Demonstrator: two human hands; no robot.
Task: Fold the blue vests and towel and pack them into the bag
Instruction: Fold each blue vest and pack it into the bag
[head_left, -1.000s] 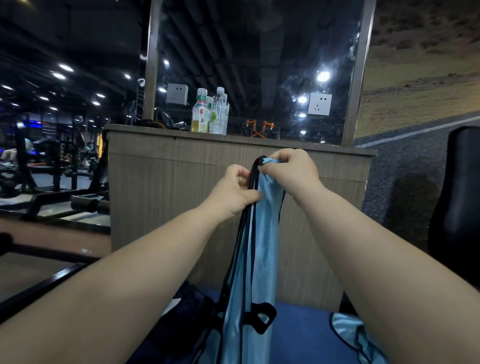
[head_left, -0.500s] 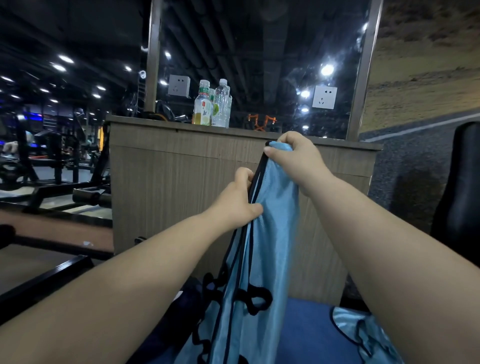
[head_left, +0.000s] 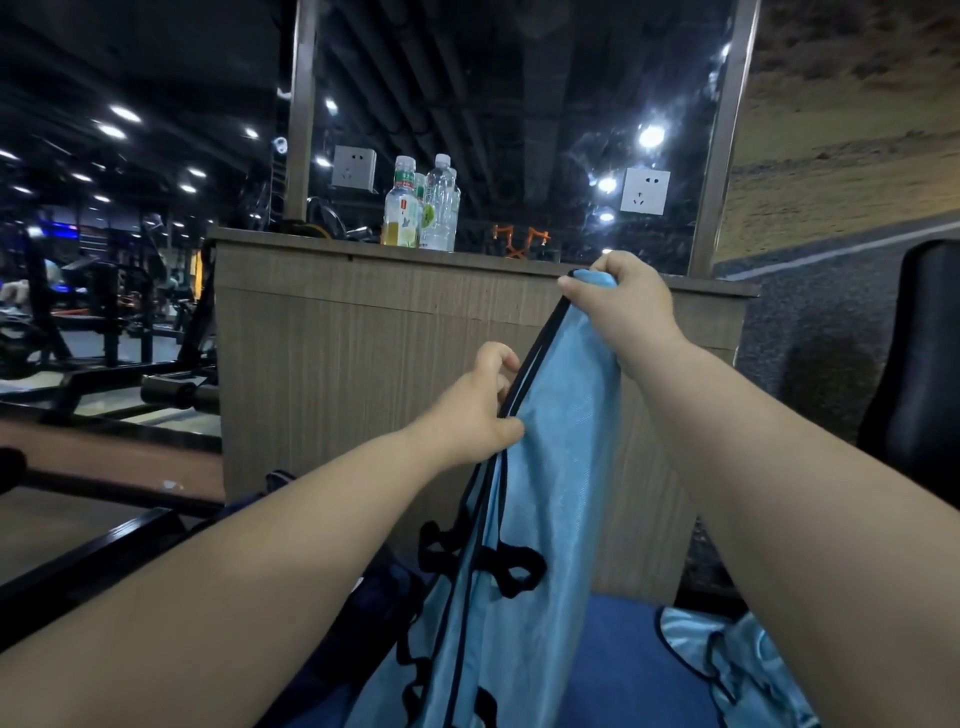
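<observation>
Pinching blue vest (head_left: 551, 467): left hand (head_left: 475, 413), right hand (head_left: 626, 306).

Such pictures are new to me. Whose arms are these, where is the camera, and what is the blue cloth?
No machine here: the two bare arms belong to a person, and the camera sits on that person's head, looking forward and down. The right hand grips the top of a blue vest with black trim; the left hand pinches its edge lower down. A second blue vest lies on the blue surface below. Behind stands a wooden counter with bottles.
</observation>
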